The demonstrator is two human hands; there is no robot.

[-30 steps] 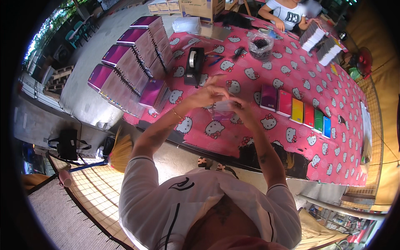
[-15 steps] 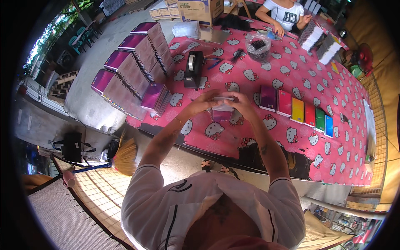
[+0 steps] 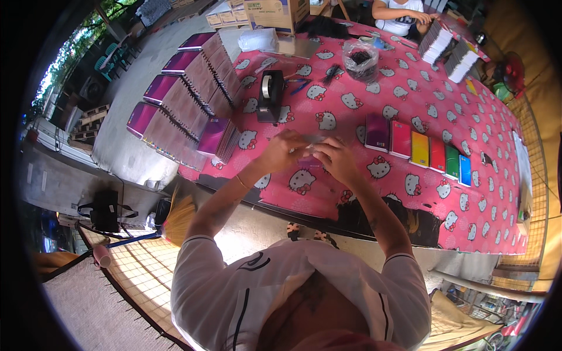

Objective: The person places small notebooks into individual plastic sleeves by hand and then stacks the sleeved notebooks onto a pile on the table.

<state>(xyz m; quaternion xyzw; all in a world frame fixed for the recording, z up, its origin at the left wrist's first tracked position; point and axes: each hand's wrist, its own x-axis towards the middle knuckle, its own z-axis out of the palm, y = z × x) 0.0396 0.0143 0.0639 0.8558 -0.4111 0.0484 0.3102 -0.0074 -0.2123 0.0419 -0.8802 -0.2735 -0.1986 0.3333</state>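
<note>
Over the near middle of the pink table my left hand (image 3: 285, 147) and my right hand (image 3: 335, 158) almost meet. Their fingers are pinched on a clear plastic wrapper (image 3: 315, 140), partly hidden by the fingers. Just below the fingertips shows a small purple-covered piece (image 3: 310, 162), probably a notebook; whether it is inside the plastic I cannot tell. A black tape dispenser (image 3: 270, 96) stands beyond my left hand. To its left a short stack of purple spiral notebooks (image 3: 219, 139) sits beside taller notebook stacks (image 3: 175, 96).
Right of my hands, a row of notebooks (image 3: 419, 149) in several colours lies on the tablecloth (image 3: 351, 123). Farther back are a plastic bag of black pieces (image 3: 361, 61), blue-handled pliers (image 3: 300, 86) and a cardboard box (image 3: 278, 16). A co-worker (image 3: 401, 14) handles notebook stacks (image 3: 436, 44).
My hands have turned and lowered slightly, with the fingers now pinching the plastic closer together. The co-worker's hand has moved right, to the notebook stack.
</note>
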